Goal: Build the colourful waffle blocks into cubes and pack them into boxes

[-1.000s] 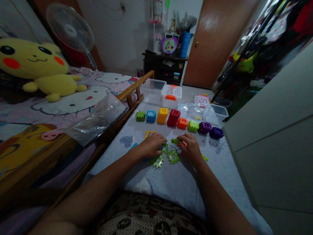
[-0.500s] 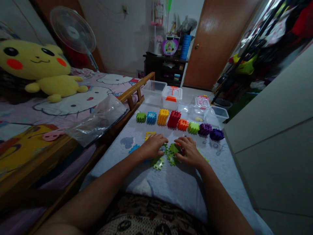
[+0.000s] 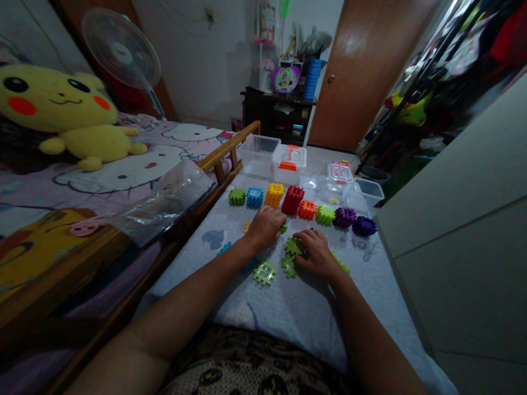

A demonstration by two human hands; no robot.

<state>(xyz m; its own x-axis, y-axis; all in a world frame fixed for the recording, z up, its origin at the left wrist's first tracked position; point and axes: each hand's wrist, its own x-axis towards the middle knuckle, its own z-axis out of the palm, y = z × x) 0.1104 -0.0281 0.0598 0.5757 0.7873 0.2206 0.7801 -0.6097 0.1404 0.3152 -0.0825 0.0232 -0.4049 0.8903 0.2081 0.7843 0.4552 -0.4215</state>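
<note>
My left hand [image 3: 267,226] is over the middle of the cloth-covered table, its fingers closed on a small green interlocking block piece [image 3: 284,228] that sticks out past the fingertips. A yellow piece [image 3: 247,226] and a blue piece [image 3: 224,248] show partly around that arm. My right hand [image 3: 316,253] rests low on the cloth, fingers curved and thumb apart, touching the edge of a flat green piece [image 3: 293,246]. Just below lies a second green piece [image 3: 289,267]. A light green window piece [image 3: 264,272] lies between my forearms. What is under my right palm is hidden.
Behind the hands stands a row of coloured block stacks, from a green one [image 3: 236,197] past a red one [image 3: 293,200] to a dark purple one [image 3: 364,226]. Clear plastic boxes [image 3: 260,151] are at the far end. A wooden bed rail [image 3: 224,153] borders the left.
My left hand has moved forward and right, carrying a green piece away from the light green window piece. My right hand has stayed nearly in place.
</note>
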